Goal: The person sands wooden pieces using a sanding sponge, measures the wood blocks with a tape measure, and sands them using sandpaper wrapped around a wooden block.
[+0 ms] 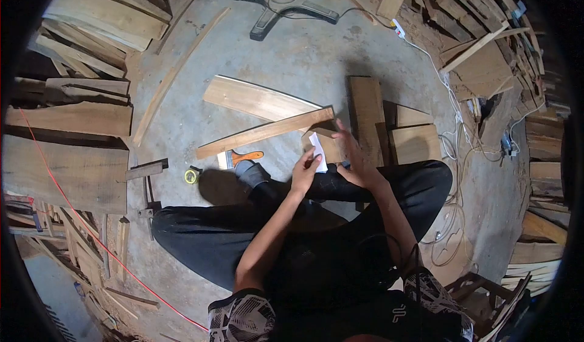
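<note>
My left hand (306,170) is closed on a folded white paper (318,152) held above my crossed legs. To the right of the paper, my right hand (354,159) has its fingers spread and holds nothing. Just beyond the hands is a small wooden block (329,141). A long narrow board (261,133) lies slanting in front of me, with a wider board (258,99) behind it. A paintbrush with an orange handle (246,156) rests beside my foot, and a yellow tape measure (191,175) is on the floor to its left.
Thick boards (366,120) and shorter pieces (415,144) lie at the right. A metal stand base (283,4) is at the top. Cables (453,99) run down the right side, a red cord (79,214) crosses the left, and stacked timber (67,165) lines both sides.
</note>
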A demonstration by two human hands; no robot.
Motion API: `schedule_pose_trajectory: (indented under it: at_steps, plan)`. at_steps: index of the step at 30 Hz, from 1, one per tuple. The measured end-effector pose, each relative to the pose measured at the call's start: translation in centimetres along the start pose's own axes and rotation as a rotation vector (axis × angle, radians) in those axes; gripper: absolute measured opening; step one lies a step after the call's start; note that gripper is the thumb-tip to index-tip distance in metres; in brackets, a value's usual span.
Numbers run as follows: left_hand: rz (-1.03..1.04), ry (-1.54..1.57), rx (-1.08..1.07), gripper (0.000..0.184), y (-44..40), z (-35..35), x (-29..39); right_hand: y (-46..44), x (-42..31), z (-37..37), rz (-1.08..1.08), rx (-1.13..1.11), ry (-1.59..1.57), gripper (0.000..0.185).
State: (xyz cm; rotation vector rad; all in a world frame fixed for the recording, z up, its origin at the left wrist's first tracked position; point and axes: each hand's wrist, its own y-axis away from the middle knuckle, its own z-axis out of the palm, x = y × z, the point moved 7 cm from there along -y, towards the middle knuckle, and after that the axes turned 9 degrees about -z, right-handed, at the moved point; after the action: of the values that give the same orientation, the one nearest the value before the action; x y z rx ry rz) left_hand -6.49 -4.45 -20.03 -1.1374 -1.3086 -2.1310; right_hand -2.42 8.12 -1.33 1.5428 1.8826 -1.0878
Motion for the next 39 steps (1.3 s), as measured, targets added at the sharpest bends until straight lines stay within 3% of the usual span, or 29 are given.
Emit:
schedule_pose_trajectory:
  at_steps: [2,5,9,12,14,16,17,21,23,25,26,29,33,35,36,37,39]
  plan:
    - [-0.006,-0.073,0.108,0.055,0.2,-1.0,-0.1,0.1,-0.1,0.2,-0.027,-0.052,0.014,0.076]
    - [-0.066,0.091,0.181,0.064,1.1,-1.6,1.3,0.5,0.6,0.0,0.049,-0.092,-0.024,0.073]
    - [-0.057,0.262,0.055,0.033,-0.6,-3.3,0.8,0.1,0.6,-0.3,0.065,-0.189,0.147,0.072]
    - [-0.063,0.331,0.162,0.031,-0.8,-5.3,1.5,-0.6,-0.1,-0.6,-0.044,-0.008,0.341,0.068]
    - [-0.044,0.351,0.195,0.031,-0.4,-6.5,2.1,-0.9,0.0,-1.5,0.012,0.179,0.318,0.065]
    - [0.015,0.301,0.205,0.030,0.8,-6.5,3.8,-0.6,0.6,-1.1,0.087,0.193,0.326,0.069]
    - [0.020,0.270,0.241,0.030,1.5,-6.4,4.4,-0.4,1.3,-1.0,0.166,0.210,0.335,0.073]
    - [0.023,-0.057,0.264,0.031,0.8,-6.7,2.6,-0.7,0.8,-0.9,0.115,0.309,0.464,0.070]
    - [-0.001,-0.032,0.201,0.042,0.7,-5.3,1.9,-1.1,0.4,-1.1,0.143,0.277,0.529,0.070]
    - [0.124,0.298,0.173,0.058,2.0,-3.9,3.5,-0.5,1.4,-0.6,0.154,0.249,0.580,0.072]
    - [0.066,0.263,0.130,0.067,2.5,-3.4,4.0,-0.1,2.0,-0.4,0.169,0.225,0.630,0.074]
    - [0.058,0.004,0.120,0.060,3.0,-2.8,5.7,-0.6,0.3,-0.7,0.145,0.267,0.720,0.069]
    - [0.165,0.149,0.062,0.054,0.6,-3.7,4.5,0.6,2.0,-0.2,0.146,0.226,0.678,0.078]
    - [0.133,0.013,0.206,0.059,0.5,-4.4,3.2,0.7,1.9,0.1,0.102,0.160,0.656,0.083]
    - [-0.012,0.007,0.242,0.070,1.7,-4.1,3.6,1.0,2.5,0.2,0.105,0.164,0.654,0.083]
    - [-0.006,-0.142,0.329,0.077,1.4,-5.0,3.1,1.3,3.1,0.5,0.088,0.159,0.637,0.082]
    - [0.050,-0.013,0.303,0.070,0.4,-5.4,2.7,1.8,3.6,0.4,0.073,0.156,0.619,0.081]
